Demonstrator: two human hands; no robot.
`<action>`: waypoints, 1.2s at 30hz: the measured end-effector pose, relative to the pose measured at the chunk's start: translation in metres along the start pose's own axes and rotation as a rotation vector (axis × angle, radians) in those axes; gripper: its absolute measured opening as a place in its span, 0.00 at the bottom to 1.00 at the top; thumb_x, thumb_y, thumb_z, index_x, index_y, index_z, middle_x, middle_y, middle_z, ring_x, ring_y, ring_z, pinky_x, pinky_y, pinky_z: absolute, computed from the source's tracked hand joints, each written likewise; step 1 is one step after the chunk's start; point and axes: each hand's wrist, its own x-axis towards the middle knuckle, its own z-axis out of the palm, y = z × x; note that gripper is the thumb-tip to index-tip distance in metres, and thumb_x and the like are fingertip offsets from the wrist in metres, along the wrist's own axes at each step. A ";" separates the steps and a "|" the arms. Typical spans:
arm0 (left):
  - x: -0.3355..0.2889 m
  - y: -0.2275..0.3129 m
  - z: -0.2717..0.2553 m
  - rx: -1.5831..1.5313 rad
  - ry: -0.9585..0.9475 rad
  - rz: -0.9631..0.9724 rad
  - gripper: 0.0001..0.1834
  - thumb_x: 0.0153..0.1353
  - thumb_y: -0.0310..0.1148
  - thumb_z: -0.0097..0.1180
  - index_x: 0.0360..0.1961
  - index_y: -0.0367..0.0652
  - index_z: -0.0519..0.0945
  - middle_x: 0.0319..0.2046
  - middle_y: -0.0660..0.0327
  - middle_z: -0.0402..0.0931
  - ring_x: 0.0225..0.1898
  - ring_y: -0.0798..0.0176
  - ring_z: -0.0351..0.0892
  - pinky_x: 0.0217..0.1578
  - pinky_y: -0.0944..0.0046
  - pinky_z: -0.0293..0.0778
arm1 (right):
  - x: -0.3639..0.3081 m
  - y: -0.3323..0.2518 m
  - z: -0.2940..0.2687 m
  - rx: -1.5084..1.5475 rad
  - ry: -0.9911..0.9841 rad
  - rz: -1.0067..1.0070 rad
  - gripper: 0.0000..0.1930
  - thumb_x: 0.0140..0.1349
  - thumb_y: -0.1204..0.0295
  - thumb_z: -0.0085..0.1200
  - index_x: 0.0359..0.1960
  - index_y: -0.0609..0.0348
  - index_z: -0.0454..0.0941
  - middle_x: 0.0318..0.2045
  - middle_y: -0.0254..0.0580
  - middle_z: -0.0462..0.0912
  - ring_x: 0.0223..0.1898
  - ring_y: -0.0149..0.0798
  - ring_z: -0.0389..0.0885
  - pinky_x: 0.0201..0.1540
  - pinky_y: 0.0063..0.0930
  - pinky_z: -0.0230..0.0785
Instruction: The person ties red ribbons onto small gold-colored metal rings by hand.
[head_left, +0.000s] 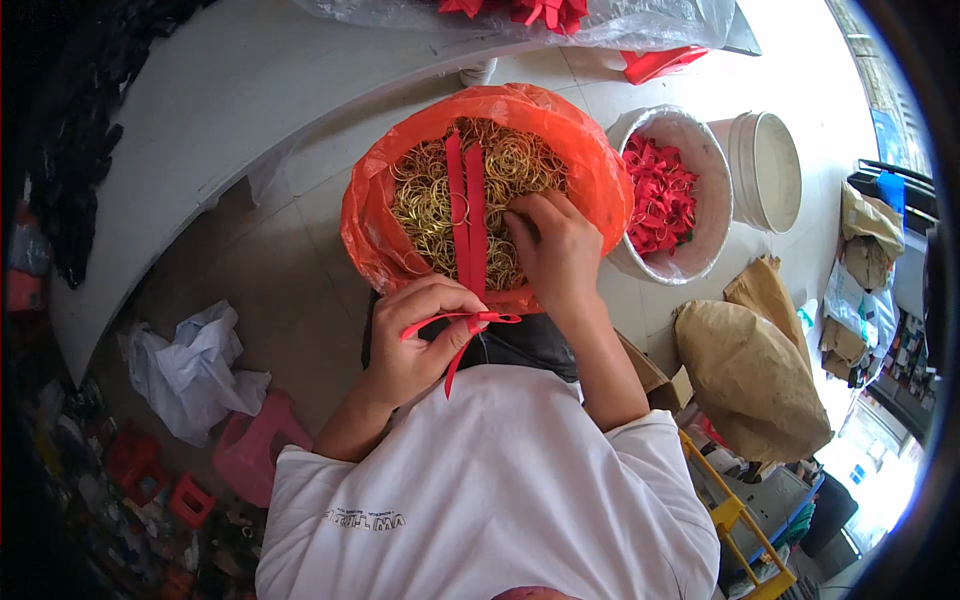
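My left hand (425,325) pinches a red ribbon (452,372) folded into a loop, its tail hanging down over my shirt. Just beyond it, two long red strips (477,215) lie side by side on a heap of thin gold rings (425,205). An orange plastic bag (365,215) lines the round container that holds the rings. My right hand (560,245) reaches into the right side of the heap with fingers curled down among the rings. Its fingertips are partly hidden, so what they grip cannot be made out.
Right of the rings stands a white bucket (715,240) of red ribbon pieces (660,190), with a pale bucket (780,175) beyond. A brown sack (750,370) sits at right. A pale curved table (190,160) spans the upper left; a pink stool (262,440) is below.
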 end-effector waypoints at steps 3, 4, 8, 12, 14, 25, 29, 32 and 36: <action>-0.002 -0.005 -0.005 0.008 0.021 0.000 0.08 0.52 0.28 0.60 0.28 0.33 0.77 0.28 0.56 0.76 0.29 0.65 0.75 0.31 0.69 0.71 | -0.003 -0.001 -0.012 0.032 0.022 -0.064 0.08 0.47 0.77 0.59 0.31 0.60 0.79 0.24 0.42 0.77 0.20 0.41 0.75 0.23 0.28 0.67; 0.001 -0.005 -0.005 -0.021 0.025 -0.027 0.08 0.53 0.28 0.60 0.29 0.33 0.77 0.29 0.56 0.75 0.30 0.66 0.75 0.30 0.70 0.71 | -0.004 -0.001 -0.017 0.028 0.021 -0.063 0.08 0.47 0.77 0.59 0.31 0.60 0.79 0.24 0.42 0.77 0.20 0.41 0.75 0.23 0.28 0.67; 0.015 0.003 0.003 -0.034 0.055 -0.004 0.06 0.48 0.21 0.59 0.29 0.35 0.77 0.33 0.56 0.76 0.33 0.62 0.77 0.33 0.68 0.73 | -0.002 -0.006 -0.032 -0.094 0.110 -0.331 0.11 0.43 0.74 0.57 0.31 0.59 0.77 0.25 0.35 0.75 0.21 0.35 0.75 0.21 0.27 0.66; 0.028 0.002 0.010 -0.013 0.024 -0.034 0.07 0.46 0.20 0.59 0.29 0.35 0.78 0.37 0.55 0.76 0.37 0.59 0.77 0.37 0.67 0.73 | -0.002 -0.017 -0.044 -0.132 0.118 -0.517 0.16 0.38 0.74 0.56 0.33 0.61 0.77 0.28 0.38 0.75 0.23 0.34 0.75 0.21 0.25 0.66; 0.029 0.000 0.010 0.032 -0.019 0.013 0.07 0.46 0.20 0.60 0.29 0.35 0.78 0.38 0.54 0.76 0.37 0.59 0.77 0.37 0.68 0.73 | -0.002 -0.019 -0.043 -0.055 0.152 -0.489 0.15 0.38 0.74 0.57 0.33 0.61 0.77 0.28 0.39 0.75 0.23 0.35 0.75 0.22 0.25 0.67; 0.020 -0.020 0.012 -1.007 -0.068 -0.062 0.07 0.51 0.24 0.61 0.32 0.37 0.77 0.34 0.56 0.74 0.37 0.64 0.75 0.40 0.64 0.71 | -0.021 -0.020 -0.031 1.837 -0.327 0.482 0.04 0.58 0.76 0.53 0.31 0.64 0.74 0.32 0.44 0.77 0.26 0.29 0.74 0.27 0.19 0.69; 0.020 -0.022 0.009 -1.041 -0.095 -0.089 0.08 0.50 0.23 0.61 0.33 0.37 0.77 0.34 0.56 0.74 0.37 0.64 0.74 0.41 0.64 0.70 | -0.026 -0.016 -0.029 1.638 -0.251 0.438 0.05 0.59 0.76 0.52 0.33 0.67 0.76 0.28 0.42 0.79 0.22 0.27 0.74 0.23 0.18 0.67; 0.016 -0.022 0.007 -0.816 -0.018 -0.178 0.08 0.50 0.23 0.61 0.32 0.37 0.77 0.33 0.55 0.74 0.37 0.64 0.74 0.42 0.63 0.70 | -0.024 -0.016 -0.029 1.403 -0.161 0.473 0.07 0.59 0.75 0.53 0.35 0.68 0.77 0.27 0.41 0.79 0.21 0.26 0.74 0.23 0.18 0.68; 0.014 -0.023 0.006 -0.793 0.075 -0.119 0.07 0.50 0.24 0.61 0.31 0.36 0.77 0.33 0.55 0.74 0.37 0.63 0.74 0.42 0.64 0.69 | -0.012 0.000 -0.024 0.898 -0.005 0.330 0.09 0.57 0.78 0.54 0.39 0.67 0.77 0.35 0.42 0.77 0.24 0.25 0.74 0.25 0.17 0.67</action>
